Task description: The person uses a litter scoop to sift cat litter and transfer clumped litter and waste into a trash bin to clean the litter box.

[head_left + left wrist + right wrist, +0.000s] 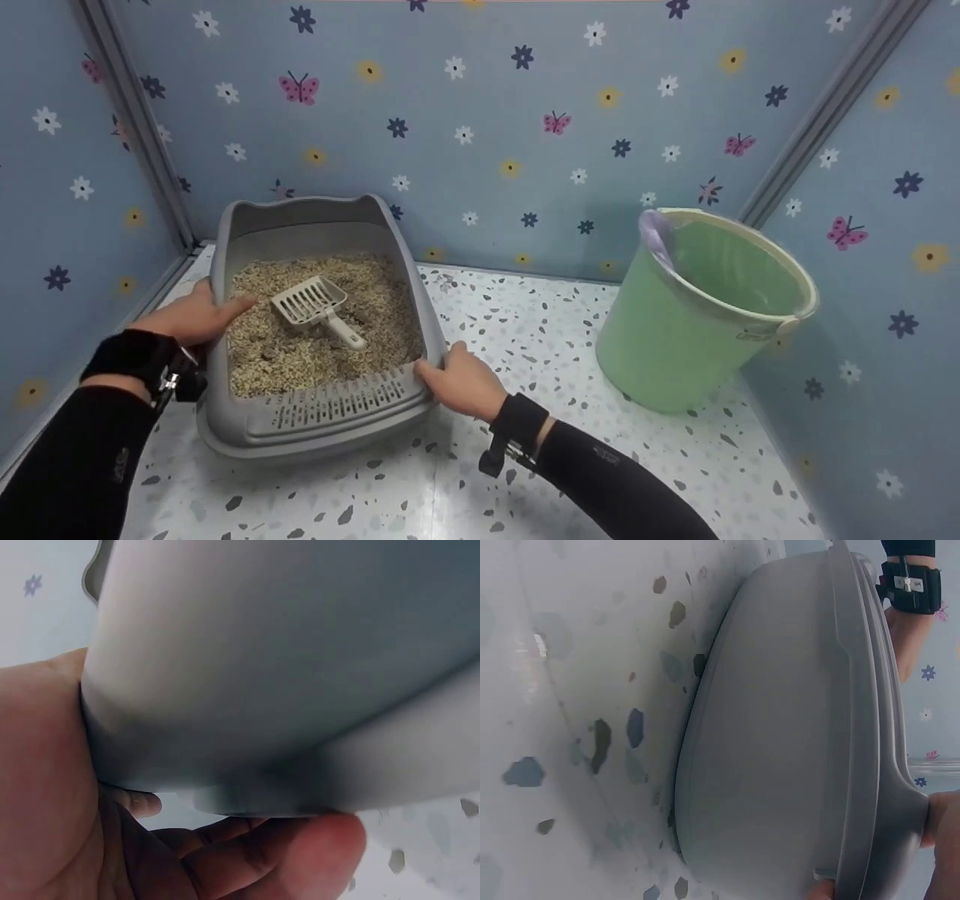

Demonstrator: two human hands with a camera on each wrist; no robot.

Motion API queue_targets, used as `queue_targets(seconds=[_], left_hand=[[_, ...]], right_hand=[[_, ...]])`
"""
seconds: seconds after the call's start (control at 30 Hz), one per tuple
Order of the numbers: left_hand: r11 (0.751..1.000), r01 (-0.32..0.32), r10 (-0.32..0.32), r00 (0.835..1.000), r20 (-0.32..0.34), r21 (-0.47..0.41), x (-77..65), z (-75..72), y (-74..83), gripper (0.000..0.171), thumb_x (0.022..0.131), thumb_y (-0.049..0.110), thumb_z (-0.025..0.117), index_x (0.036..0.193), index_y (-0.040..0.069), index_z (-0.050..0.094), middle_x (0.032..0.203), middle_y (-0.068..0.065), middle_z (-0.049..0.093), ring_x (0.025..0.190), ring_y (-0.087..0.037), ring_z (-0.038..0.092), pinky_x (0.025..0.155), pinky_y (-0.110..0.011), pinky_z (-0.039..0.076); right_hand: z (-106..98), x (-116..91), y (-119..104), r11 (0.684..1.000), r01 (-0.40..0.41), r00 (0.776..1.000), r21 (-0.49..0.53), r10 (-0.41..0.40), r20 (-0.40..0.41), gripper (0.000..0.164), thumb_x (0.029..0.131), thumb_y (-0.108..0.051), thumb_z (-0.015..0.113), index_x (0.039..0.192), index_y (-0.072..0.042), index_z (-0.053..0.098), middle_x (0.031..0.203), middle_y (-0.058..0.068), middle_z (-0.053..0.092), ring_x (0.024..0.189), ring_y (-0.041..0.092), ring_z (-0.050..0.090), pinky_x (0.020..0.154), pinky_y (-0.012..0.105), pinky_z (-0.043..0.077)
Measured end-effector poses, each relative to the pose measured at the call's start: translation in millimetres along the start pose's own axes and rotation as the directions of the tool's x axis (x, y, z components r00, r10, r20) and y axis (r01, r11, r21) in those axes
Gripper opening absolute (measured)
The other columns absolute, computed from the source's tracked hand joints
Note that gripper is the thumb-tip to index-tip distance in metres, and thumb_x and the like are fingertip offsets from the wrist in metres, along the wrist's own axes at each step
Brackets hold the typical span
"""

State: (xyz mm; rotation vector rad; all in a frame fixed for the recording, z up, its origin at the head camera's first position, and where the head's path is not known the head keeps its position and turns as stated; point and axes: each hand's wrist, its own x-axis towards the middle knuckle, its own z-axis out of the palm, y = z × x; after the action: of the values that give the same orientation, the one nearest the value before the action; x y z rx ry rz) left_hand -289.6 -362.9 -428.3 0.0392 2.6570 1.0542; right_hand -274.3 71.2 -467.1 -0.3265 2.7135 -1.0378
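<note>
A grey litter box (pixel 341 435) with granular litter (pixel 292 367) stands on the left of the floor. On the litter lies a pale slotted litter scoop (pixel 319 306), its handle towards the near right. My left hand (pixel 184 313) grips the box's left rim, thumb over the edge; in the left wrist view its fingers (pixel 322 847) curl beneath the grey plastic. Near the front right corner, my right hand (pixel 466 381) holds the rim with the thumb on top. The right wrist view shows the box's smooth outer wall (pixel 772 712) close over the floor.
A light green bin (pixel 667 352) with a cream rim and a lilac bag edge over it stands to the right. Blue flowered walls (pixel 495 202) enclose the speckled white floor (pixel 517 322) at the back and sides.
</note>
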Motion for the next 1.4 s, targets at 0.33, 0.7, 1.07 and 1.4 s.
queue_targets(seconds=[0.33,0.7,1.07,1.4], left_hand=[[0.999,-0.03,0.029,0.999,0.045,0.023,20.1,15.9,15.3,0.11,0.117,0.06,0.042,0.159,-0.026,-0.01,0.114,-0.035,0.049,0.086,-0.032,0.064,0.073,-0.042,0.06],[0.999,-0.054,0.054,0.995,0.078,-0.002,33.8,29.8,35.0,0.11,0.117,0.058,0.048,0.165,-0.019,-0.015,0.113,-0.032,0.053,0.083,-0.03,0.066,0.071,-0.045,0.065],[0.998,-0.065,0.067,0.995,0.072,-0.026,35.4,33.3,39.6,0.106,0.117,0.055,0.051,0.165,-0.018,-0.008,0.106,-0.025,0.054,0.081,-0.029,0.065,0.07,-0.049,0.067],[0.999,-0.054,0.054,0.996,0.071,-0.004,36.0,33.0,39.2,0.113,0.115,0.062,0.048,0.167,-0.014,-0.015,0.136,-0.043,0.046,0.095,-0.036,0.067,0.074,-0.047,0.066]], right_hand=[[-12,-19,21,0.999,-0.038,0.999,0.032,0.038,0.016,0.074,0.105,-0.06,0.061,0.137,0.006,0.053,0.09,0.006,0.063,0.067,0.019,0.059,0.056,0.033,0.05],[-32,-31,36,0.998,-0.062,0.996,0.022,0.061,0.06,0.075,0.104,-0.063,0.064,0.135,0.004,0.056,0.098,0.009,0.067,0.076,0.021,0.066,0.06,0.033,0.055],[-54,16,40,0.988,-0.08,0.995,0.135,0.072,0.067,0.072,0.106,-0.072,0.059,0.119,-0.002,0.067,0.089,0.005,0.061,0.072,0.017,0.058,0.057,0.031,0.055],[-58,33,40,0.981,-0.054,0.989,0.184,0.028,0.143,0.048,0.106,-0.055,0.072,0.104,-0.008,0.063,0.078,-0.001,0.051,0.064,0.012,0.05,0.051,0.028,0.047]])
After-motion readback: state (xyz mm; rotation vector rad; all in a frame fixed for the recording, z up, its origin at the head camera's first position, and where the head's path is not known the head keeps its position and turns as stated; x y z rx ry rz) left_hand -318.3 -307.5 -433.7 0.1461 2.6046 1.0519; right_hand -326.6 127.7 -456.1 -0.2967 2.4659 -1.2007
